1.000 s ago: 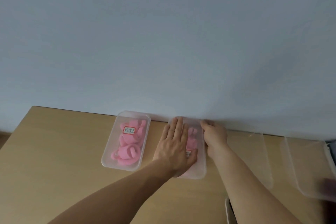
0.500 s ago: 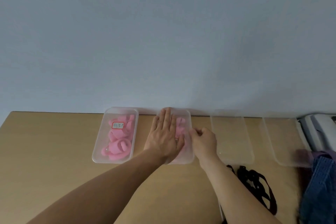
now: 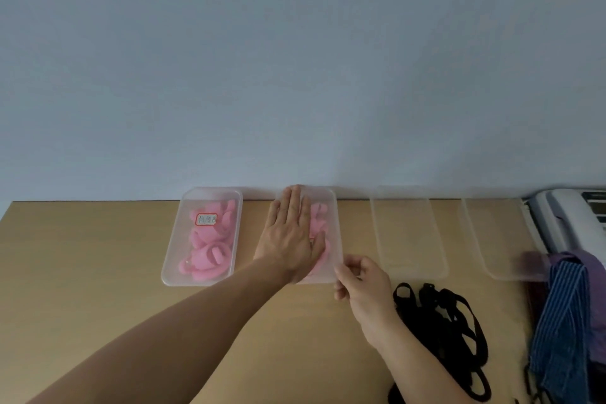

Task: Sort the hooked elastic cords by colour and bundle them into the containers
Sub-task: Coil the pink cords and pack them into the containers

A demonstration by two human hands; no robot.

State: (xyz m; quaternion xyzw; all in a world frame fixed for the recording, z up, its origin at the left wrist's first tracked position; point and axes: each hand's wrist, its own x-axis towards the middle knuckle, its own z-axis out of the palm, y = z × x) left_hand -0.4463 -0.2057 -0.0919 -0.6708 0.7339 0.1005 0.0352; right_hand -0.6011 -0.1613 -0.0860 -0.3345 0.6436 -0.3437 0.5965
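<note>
At the table's (image 3: 98, 272) back edge, pressing the lid (image 3: 329, 239) down with the left hand (image 3: 292, 236), fingers straight, over pink cords (image 3: 318, 220); pinching its near right corner with the curled right hand (image 3: 364, 282). Beside that wrist, black cords (image 3: 439, 331) heaped loose: probably light, limp, springy, quick to snag. Best gripped mid-bunch, hooks tucked in.

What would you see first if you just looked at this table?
The bright pink cords jump out, packed in a clear labelled box at the back of the table. Beside it, the left hand presses flat on a second box of pink cords while the right hand seems to pinch its near corner. A black tangle of cords lies nearer, on the right.
</note>
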